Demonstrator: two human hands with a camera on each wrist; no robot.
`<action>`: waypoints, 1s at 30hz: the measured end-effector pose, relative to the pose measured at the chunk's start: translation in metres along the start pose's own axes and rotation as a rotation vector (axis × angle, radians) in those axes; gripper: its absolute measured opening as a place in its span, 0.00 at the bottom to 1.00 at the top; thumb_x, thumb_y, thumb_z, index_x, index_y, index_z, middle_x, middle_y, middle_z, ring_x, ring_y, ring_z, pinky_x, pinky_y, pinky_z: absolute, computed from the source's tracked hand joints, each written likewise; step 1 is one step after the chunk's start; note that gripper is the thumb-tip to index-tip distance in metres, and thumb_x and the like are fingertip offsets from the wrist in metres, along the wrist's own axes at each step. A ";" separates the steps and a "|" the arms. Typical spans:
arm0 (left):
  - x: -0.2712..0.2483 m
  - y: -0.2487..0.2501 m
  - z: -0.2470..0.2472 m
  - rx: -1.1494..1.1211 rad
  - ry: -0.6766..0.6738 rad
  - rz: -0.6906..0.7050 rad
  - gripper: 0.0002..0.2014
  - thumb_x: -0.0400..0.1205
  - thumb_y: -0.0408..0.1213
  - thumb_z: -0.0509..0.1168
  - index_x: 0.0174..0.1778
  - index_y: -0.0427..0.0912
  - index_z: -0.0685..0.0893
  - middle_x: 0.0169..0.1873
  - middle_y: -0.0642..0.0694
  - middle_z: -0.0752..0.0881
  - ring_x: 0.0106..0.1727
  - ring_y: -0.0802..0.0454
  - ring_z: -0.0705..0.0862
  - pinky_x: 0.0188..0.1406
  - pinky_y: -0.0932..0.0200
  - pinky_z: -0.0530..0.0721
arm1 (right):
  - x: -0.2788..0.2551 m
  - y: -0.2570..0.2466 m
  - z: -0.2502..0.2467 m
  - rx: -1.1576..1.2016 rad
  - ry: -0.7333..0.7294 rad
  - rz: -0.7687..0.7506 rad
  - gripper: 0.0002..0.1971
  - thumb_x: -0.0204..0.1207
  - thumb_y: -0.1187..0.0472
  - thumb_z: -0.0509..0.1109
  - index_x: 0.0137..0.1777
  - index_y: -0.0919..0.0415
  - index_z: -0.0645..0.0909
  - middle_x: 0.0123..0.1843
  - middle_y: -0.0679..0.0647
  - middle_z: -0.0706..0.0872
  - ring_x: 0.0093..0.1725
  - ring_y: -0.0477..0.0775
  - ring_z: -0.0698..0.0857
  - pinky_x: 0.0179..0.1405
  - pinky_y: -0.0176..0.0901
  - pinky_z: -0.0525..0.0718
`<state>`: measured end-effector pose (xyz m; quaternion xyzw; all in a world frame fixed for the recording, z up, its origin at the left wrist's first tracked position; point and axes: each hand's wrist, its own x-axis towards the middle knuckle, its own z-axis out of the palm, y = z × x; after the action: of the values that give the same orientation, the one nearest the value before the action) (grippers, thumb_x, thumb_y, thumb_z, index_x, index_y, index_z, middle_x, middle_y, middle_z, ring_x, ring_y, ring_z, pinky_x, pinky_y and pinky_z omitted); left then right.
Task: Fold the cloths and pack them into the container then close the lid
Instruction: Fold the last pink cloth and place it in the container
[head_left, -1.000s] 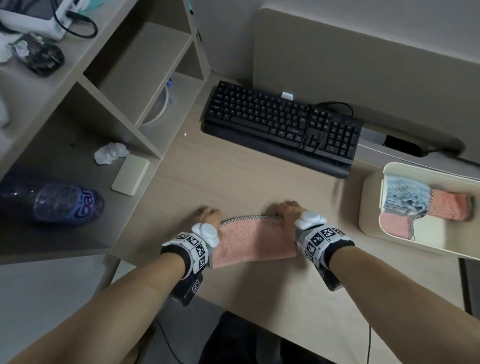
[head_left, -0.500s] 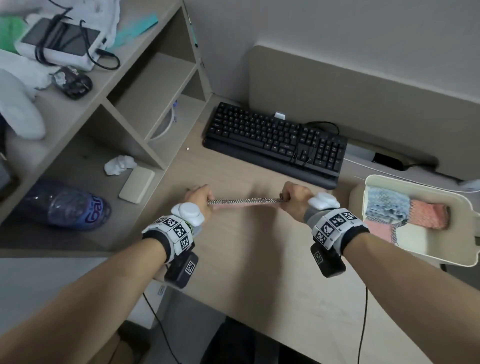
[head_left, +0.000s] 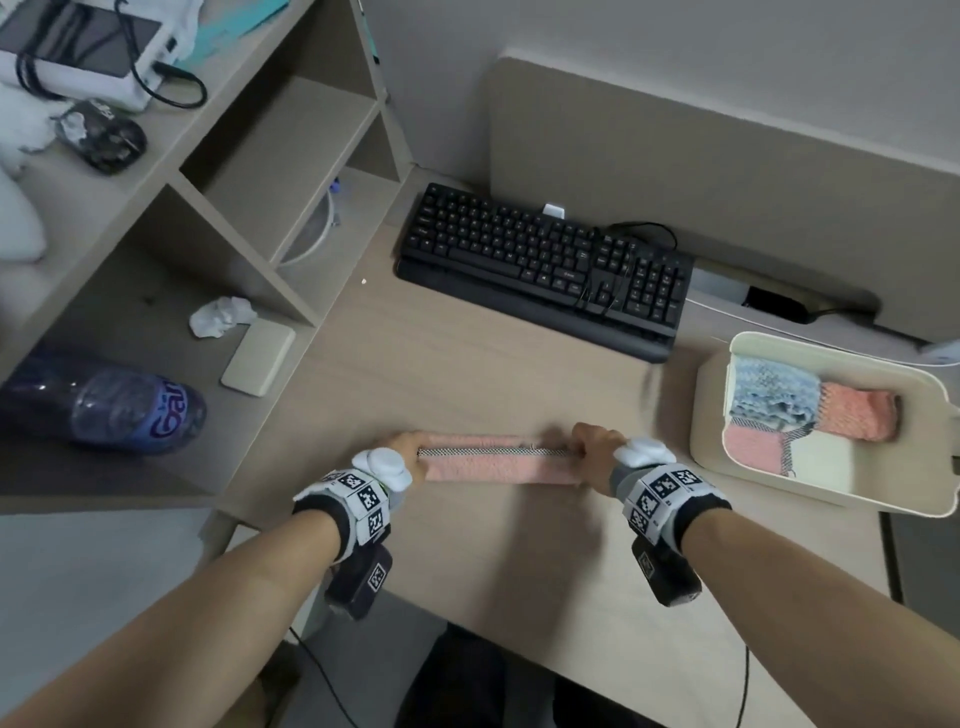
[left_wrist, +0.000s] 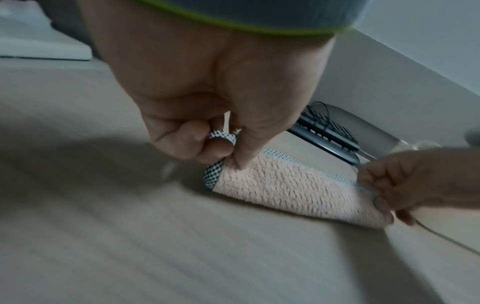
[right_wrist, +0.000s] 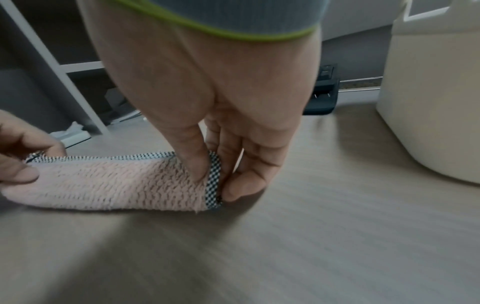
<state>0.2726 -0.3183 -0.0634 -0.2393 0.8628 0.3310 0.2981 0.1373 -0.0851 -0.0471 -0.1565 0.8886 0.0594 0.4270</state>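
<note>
A pink cloth with a black-and-white checked edge lies folded in a narrow strip on the desk. My left hand pinches its left end between thumb and curled fingers. My right hand pinches the right end the same way. The cream container stands open at the right, holding folded blue, orange and pink cloths. Its wall rises close beside my right hand. No lid is seen.
A black keyboard lies behind the cloth. Shelving on the left holds a purple bottle, a crumpled tissue and a small white box. The desk's front edge runs under my forearms.
Both hands lifted the cloth's near edge up and over, and now hold it down on the desk doubled into a narrower strip. The head view shifted.
</note>
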 end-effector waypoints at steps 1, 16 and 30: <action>0.001 0.001 -0.001 -0.032 0.030 -0.002 0.25 0.81 0.22 0.59 0.63 0.56 0.84 0.58 0.50 0.83 0.54 0.51 0.83 0.41 0.79 0.78 | 0.005 -0.001 0.000 0.016 0.005 0.015 0.12 0.76 0.47 0.69 0.57 0.41 0.74 0.52 0.46 0.85 0.48 0.54 0.84 0.54 0.51 0.81; 0.027 0.002 0.006 0.161 0.253 -0.221 0.19 0.80 0.44 0.64 0.62 0.38 0.73 0.64 0.33 0.74 0.58 0.34 0.81 0.57 0.45 0.82 | 0.025 -0.011 0.005 0.160 0.049 0.077 0.23 0.81 0.56 0.68 0.71 0.64 0.68 0.64 0.61 0.84 0.63 0.62 0.84 0.61 0.52 0.79; 0.023 0.036 0.043 0.437 -0.016 0.433 0.23 0.79 0.42 0.62 0.71 0.57 0.73 0.63 0.50 0.72 0.62 0.49 0.72 0.63 0.53 0.79 | 0.030 -0.003 0.012 0.356 0.021 -0.036 0.21 0.78 0.51 0.70 0.65 0.66 0.80 0.64 0.65 0.84 0.64 0.65 0.82 0.53 0.47 0.75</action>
<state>0.2498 -0.2680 -0.0889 0.0227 0.9420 0.1956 0.2719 0.1293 -0.0921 -0.0780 -0.0949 0.8865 -0.1082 0.4397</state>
